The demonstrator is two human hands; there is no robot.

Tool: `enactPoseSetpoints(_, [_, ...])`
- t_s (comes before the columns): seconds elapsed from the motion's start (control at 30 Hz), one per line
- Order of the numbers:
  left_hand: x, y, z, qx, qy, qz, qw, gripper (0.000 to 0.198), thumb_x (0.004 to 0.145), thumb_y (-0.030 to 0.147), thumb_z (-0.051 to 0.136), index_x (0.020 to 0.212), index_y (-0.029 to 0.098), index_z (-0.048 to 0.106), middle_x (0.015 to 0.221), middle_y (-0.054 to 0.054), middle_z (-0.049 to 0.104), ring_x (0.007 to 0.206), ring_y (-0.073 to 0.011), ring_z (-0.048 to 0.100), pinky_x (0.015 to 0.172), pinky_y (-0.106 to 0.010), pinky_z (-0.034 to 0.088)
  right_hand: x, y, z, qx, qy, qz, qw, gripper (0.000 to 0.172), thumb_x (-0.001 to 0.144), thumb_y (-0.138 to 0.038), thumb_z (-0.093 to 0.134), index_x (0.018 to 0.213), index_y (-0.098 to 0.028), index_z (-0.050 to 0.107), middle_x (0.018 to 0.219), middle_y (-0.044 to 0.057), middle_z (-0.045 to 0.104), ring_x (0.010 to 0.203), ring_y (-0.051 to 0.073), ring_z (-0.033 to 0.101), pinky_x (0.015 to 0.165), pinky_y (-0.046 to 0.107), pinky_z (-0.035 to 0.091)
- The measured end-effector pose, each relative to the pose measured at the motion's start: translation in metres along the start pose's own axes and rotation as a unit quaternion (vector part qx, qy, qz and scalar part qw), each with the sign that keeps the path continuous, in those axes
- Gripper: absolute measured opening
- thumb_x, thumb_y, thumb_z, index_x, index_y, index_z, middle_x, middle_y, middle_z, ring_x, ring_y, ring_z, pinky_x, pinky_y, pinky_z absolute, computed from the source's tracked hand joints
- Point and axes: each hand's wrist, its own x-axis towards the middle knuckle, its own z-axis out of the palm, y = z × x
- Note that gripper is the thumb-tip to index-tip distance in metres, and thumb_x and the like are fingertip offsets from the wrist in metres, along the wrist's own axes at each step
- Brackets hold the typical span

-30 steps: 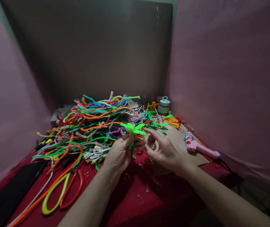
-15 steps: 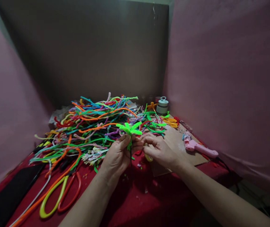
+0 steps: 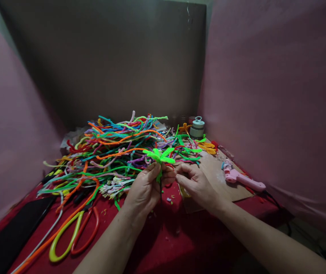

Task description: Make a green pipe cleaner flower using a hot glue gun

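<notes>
Near the middle of the head view, my left hand (image 3: pixel 148 186) pinches a bright green pipe-cleaner flower (image 3: pixel 159 155) just under its petals. The petals spread outward at the top, and a thin dark stem hangs below the fingers. My right hand (image 3: pixel 195 184) is close by on the right, its thumb and forefinger pressed together near the left fingertips. Whatever lies in that pinch is too small to make out. Part of a yellow object (image 3: pixel 188 193) shows beneath the right hand.
A large heap of coloured pipe cleaners (image 3: pixel 117 140) lies behind the hands. Scissors (image 3: pixel 65 236) with yellow and red handles are at the left. A pink glue gun (image 3: pixel 244 179) rests on cardboard (image 3: pixel 214 171) at the right, near a lidded jar (image 3: pixel 197 128). A red cloth (image 3: pixel 151 251) covers the table.
The right hand's fingers have drawn together into a closer pinch and shifted slightly right. The green flower stays in the left hand, a little further right in view.
</notes>
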Motion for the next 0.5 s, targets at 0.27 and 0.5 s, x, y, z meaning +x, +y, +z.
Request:
enactPoseSetpoints(0.27, [0.001,0.001,-0.005,0.039,-0.018,0.004,0.999,0.02,0.067,0.026,0.072,0.077,0.009,0.066,0.077,-0.009,0.068,0.057,-0.0162,0.063,0.043,-0.023,0.049,0.005,0.006,-0.012,0.066,-0.004,0.027,0.997,0.017,0.076,-0.03,0.058,0.067,-0.017,0.062,0.064,0.0,0.052,0.059,0.01,0.045,0.054,0.022,0.038])
enactPoseSetpoints(0.5, [0.0,0.0,-0.002,0.082,0.021,-0.016,0.996,0.022,0.069,0.031,0.07,0.076,0.012,0.061,0.06,0.0,0.059,0.038,-0.0059,0.047,0.032,-0.016,0.037,0.013,-0.002,-0.018,0.144,-0.003,0.048,0.988,0.014,0.07,-0.031,0.065,0.064,-0.018,0.062,0.056,-0.004,0.046,0.049,0.007,0.037,0.046,0.02,0.03])
